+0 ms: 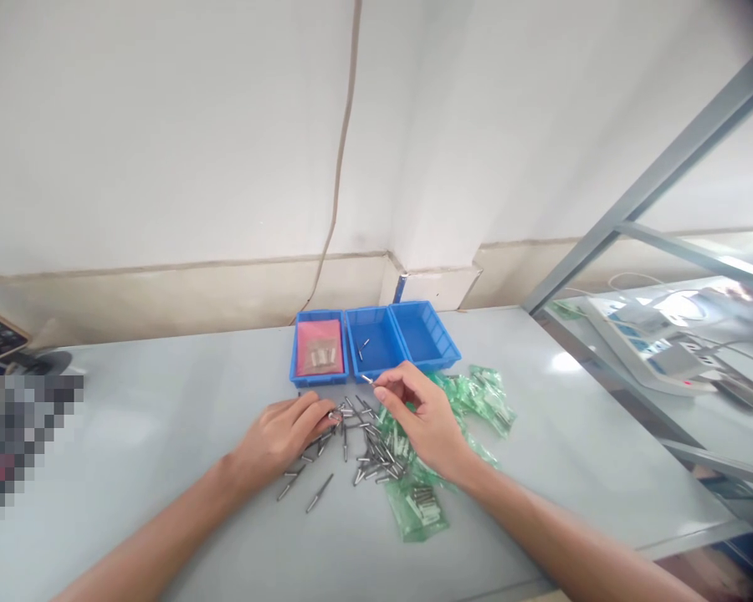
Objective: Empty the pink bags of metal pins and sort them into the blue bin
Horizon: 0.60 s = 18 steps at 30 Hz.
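Note:
A scatter of several small metal pins lies on the pale table in front of me. My left hand rests on the table with its fingertips pinched on a small metal piece at the pile's left edge. My right hand is raised slightly above the pile and pinches one metal pin by its end, near the front rim of the middle blue bin. That bin has one or two pins in it.
Three blue bins stand in a row at the back; the left bin holds a pink bag with small parts, the right bin looks empty. Green plastic bags lie right of the pile. A metal frame and devices stand at right.

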{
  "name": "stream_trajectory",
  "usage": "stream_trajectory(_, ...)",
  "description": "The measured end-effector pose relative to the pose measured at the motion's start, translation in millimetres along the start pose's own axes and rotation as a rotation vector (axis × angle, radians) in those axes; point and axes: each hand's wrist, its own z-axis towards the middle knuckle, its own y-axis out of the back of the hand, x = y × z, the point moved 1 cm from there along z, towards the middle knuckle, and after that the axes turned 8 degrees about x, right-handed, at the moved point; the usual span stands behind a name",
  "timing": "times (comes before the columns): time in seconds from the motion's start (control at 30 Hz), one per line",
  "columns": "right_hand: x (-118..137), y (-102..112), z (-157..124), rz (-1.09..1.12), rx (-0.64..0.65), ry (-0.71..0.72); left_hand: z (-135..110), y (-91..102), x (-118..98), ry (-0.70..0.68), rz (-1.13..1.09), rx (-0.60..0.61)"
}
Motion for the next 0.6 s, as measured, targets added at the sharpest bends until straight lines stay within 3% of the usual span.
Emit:
stream_trajectory(0.3,-2.1,-0.6,-0.5,-0.003,-0.007,-0.008,1.5,-1.7,-1.6,0.008,0.028,0.024)
stream_trajectory(0.6,-6.8,-3.4,-0.2,0.223,-0.003,-0.053,-0.8,-5.5,-0.2,0.046,-0.04,0.025)
